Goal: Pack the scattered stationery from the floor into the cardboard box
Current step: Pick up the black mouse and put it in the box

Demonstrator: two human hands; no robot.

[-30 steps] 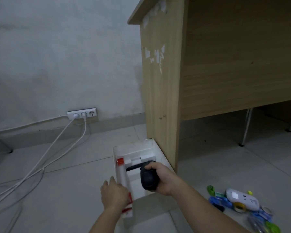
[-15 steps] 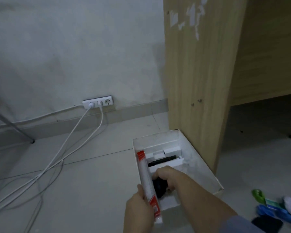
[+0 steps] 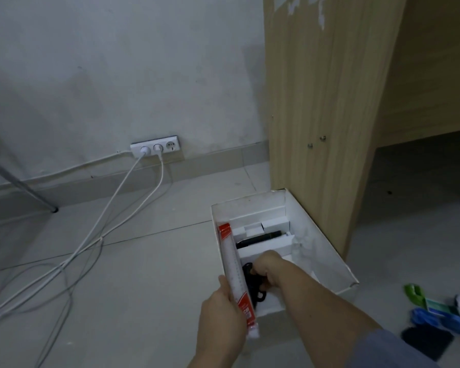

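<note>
A white cardboard box (image 3: 327, 256) lies open on the floor beside a wooden desk panel. Inside it are white packages and a black pen (image 3: 260, 238). My right hand (image 3: 270, 269) is down in the box, closed around a black object (image 3: 251, 284), partly hidden by my fingers. My left hand (image 3: 223, 312) grips a long red-and-white ruler pack (image 3: 235, 272) that leans along the box's left wall. More stationery (image 3: 441, 312), green, blue and black, lies on the floor at the lower right.
The wooden desk side (image 3: 322, 123) stands right behind the box. White cables (image 3: 112, 221) run from a wall socket (image 3: 154, 148) across the floor on the left. A metal leg (image 3: 24, 187) slants in at far left.
My right hand has carried the black object down from above the box into it. My view has shifted left, so the floor stationery now sits at the frame's right edge.
</note>
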